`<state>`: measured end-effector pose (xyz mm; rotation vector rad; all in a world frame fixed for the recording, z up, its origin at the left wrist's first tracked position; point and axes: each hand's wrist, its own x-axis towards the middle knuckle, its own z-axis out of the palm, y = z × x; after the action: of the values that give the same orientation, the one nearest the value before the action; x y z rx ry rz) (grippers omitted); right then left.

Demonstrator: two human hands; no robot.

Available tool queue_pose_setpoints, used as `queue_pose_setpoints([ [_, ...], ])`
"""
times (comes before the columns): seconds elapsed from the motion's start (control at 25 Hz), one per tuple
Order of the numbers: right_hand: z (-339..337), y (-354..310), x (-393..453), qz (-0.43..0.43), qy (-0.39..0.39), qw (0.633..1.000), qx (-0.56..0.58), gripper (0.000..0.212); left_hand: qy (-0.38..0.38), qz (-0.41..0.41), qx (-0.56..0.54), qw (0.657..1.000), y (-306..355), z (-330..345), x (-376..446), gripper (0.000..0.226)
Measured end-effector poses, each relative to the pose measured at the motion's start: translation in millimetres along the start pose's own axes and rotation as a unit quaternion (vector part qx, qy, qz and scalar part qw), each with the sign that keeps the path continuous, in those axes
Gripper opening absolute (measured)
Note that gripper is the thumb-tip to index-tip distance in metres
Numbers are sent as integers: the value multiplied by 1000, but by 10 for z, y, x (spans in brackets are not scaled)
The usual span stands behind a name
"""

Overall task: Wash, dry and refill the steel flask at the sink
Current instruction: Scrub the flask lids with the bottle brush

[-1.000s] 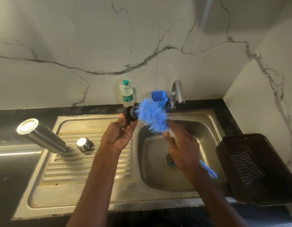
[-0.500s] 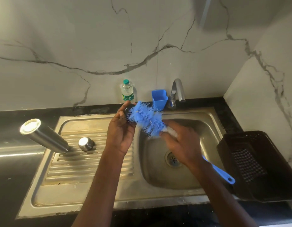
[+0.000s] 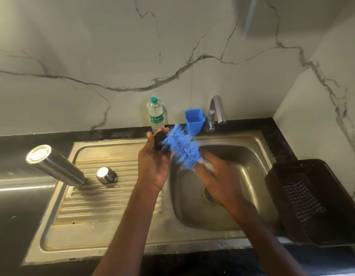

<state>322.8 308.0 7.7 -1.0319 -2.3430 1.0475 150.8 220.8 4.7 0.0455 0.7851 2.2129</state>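
The steel flask (image 3: 57, 167) stands upside down on the sink's ribbed drainboard (image 3: 105, 204) at the left, and its steel cap (image 3: 106, 175) rests beside it. My left hand (image 3: 154, 162) holds a small black flask stopper (image 3: 159, 141) above the basin's left rim. My right hand (image 3: 216, 176) grips a blue bottle brush (image 3: 181, 149) near its bristles, and the bristles press against the stopper. The brush handle is hidden behind my right hand and arm.
A clear plastic water bottle (image 3: 156, 114), a blue cup (image 3: 194, 121) and the steel tap (image 3: 217, 110) stand along the sink's back edge. A dark plastic basket (image 3: 312, 202) sits on the counter at the right. The basin drain (image 3: 207, 194) lies below my right hand.
The brush head has shifted left and tilted over the stopper. The blue handle, visible earlier below my right wrist, is now hidden. The flask and cap have not moved.
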Motion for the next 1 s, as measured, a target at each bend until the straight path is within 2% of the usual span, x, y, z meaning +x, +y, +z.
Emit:
queue_pose_setpoints([
  [0.08, 29, -44, -20, -19, -9, 1000, -1, 40, -4, -12, -4, 1000, -3, 36, -1, 39],
  [0.16, 49, -96, 11, 43, -33, 997, 55, 35, -10, -8, -4, 1000, -6, 45, 4, 30],
  [0.28, 51, -124, 74, 158, -75, 970, 170, 18, 8, -8, 10, 1000, 2, 24, -6, 15],
  [0.32, 35, -131, 45, 149, -66, 973, 163, 19, 21, -12, 11, 1000, 12, 8, 3, 15],
  [0.4, 27, -70, -18, 55, -32, 997, 33, 36, 52, -22, 5, 998, 38, -28, 36, 16],
  [0.48, 36, -35, -49, -12, -10, 997, -73, 48, 58, -38, -1, 998, 60, -42, 51, 11],
  [0.56, 40, -31, -3, 29, -41, 998, -38, 46, 42, -38, 20, 998, 48, -7, 14, 12],
  [0.68, 70, -11, 25, 109, -72, 988, 85, 36, 52, -30, 64, 996, 36, 25, -4, 19],
  [0.72, 62, -8, 5, 102, -56, 990, 81, 36, 66, -26, 74, 995, 48, 14, 13, 21],
  [0.8, 32, -2, -47, 45, -21, 999, -2, 42, 91, -32, 69, 993, 61, -3, 52, 31],
  [0.88, 43, -34, -72, 14, -19, 999, -49, 46, 90, -51, 24, 994, 24, -14, 71, 43],
  [1.0, 125, -106, -57, 43, -61, 997, 36, 36, 34, -81, 14, 996, -44, 11, 12, 51],
])
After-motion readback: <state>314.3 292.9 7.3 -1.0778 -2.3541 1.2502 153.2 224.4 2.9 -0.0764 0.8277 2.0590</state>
